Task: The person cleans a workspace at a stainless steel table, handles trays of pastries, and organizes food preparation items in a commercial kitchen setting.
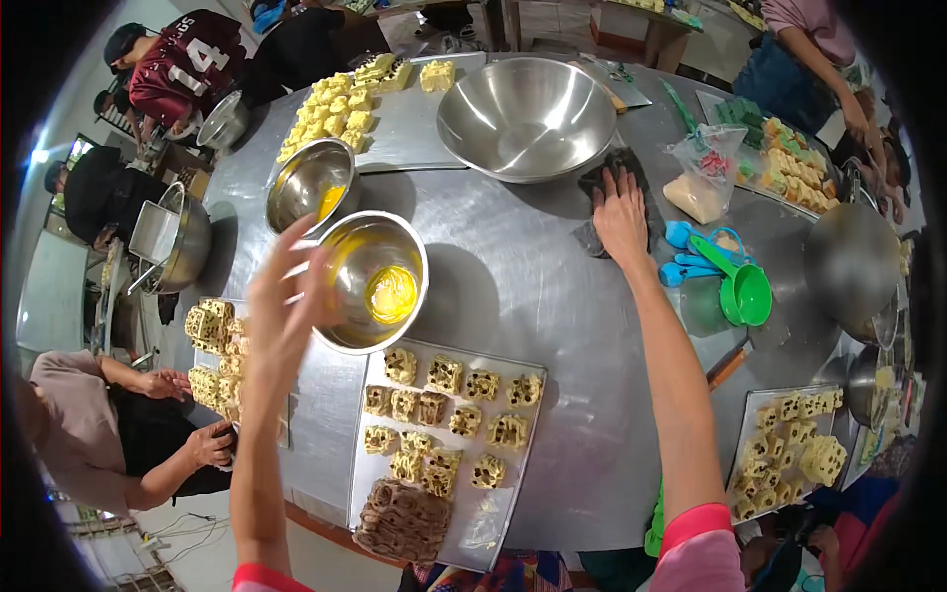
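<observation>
My right hand (621, 214) lies palm down on a dark grey cloth (636, 176) on the steel table, its fingers stretched out over it. My left hand (286, 281), smeared by motion, is raised with its fingers apart at the left rim of a steel bowl (418, 271). Whether it touches that rim I cannot tell. Yellow liquid, like beaten egg (392, 294), lies in the bottom of this bowl. Behind it, a second steel bowl (279, 197) leans tilted with some yellow left inside. A large, shiny steel bowl (528, 123) stands to the left of the cloth.
Before me is a tray (483, 528) of chocolate-dotted dough pieces and a brown dough block (402, 521). Yellow dough pieces (330, 113) sit at the back left. Right of the cloth are a plastic bag (705, 173), blue measuring spoons (686, 261) and a green cup (747, 296). People surround the table.
</observation>
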